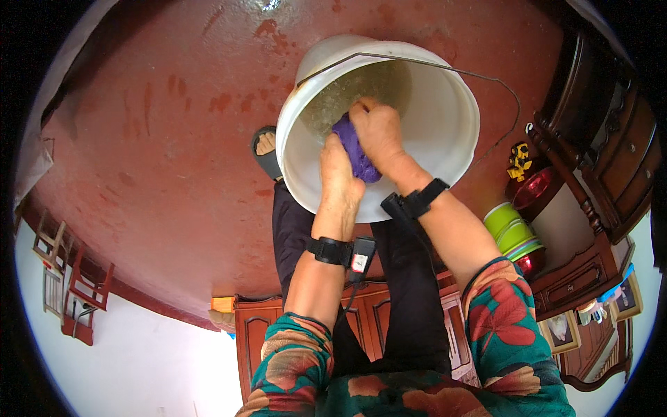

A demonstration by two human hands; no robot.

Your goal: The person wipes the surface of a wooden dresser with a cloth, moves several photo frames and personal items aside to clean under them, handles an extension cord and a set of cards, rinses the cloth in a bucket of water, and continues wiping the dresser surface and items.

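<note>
A purple cloth [353,148] is bunched up between my two hands, inside the mouth of a large white bucket [455,128]. My left hand [338,170] lies along the cloth's left side, closed on it. From the right, my right hand [377,132] grips the upper part of the cloth with curled fingers. Cloudy water [326,101] with some bubbles shows in the bucket beyond my hands. The bucket's thin wire handle [479,75] arches over its far rim and hangs down on the right. The fingertips are partly hidden by the hands and cloth.
The red floor [174,160] has dark wet spots. A grey slipper [266,163] on my foot is left of the bucket. To the right are green buckets [509,226], a red basin [533,186], a yellow toy [519,161] and dark wooden furniture [611,160]. Wooden chairs [73,278] stand far left.
</note>
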